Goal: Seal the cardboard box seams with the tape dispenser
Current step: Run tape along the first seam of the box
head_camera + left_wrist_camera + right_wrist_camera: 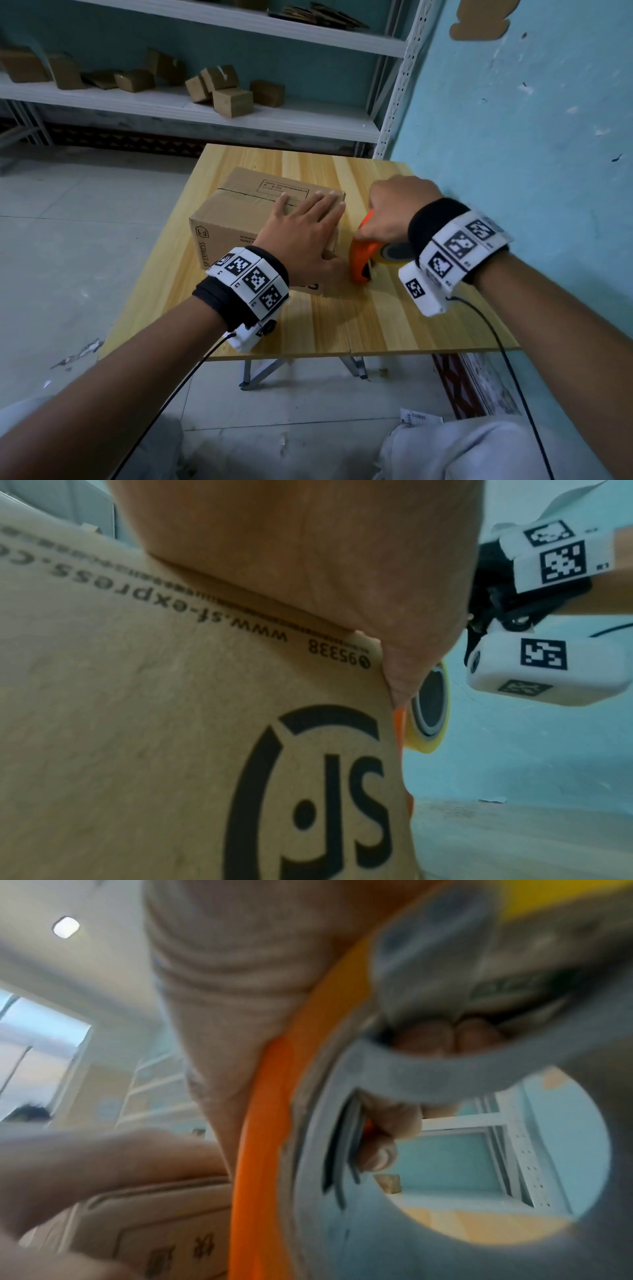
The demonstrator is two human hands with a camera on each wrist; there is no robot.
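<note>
Matt cardboard box [239, 219], wooden table [376, 318]

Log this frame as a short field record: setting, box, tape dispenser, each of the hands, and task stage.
setting: wooden table beside a blue wall; shelf behind holds small cartons
box: SF Express cardboard box on the table, flaps closed
tape dispenser: orange tape dispenser low against the box's right side, tape roll mounted
left hand: left hand flat on the box top, fingers straight, steadying it
right hand: right hand grips the dispenser handle
stage: taping at the right side; whether tape is already laid on the top seam cannot be told
</note>
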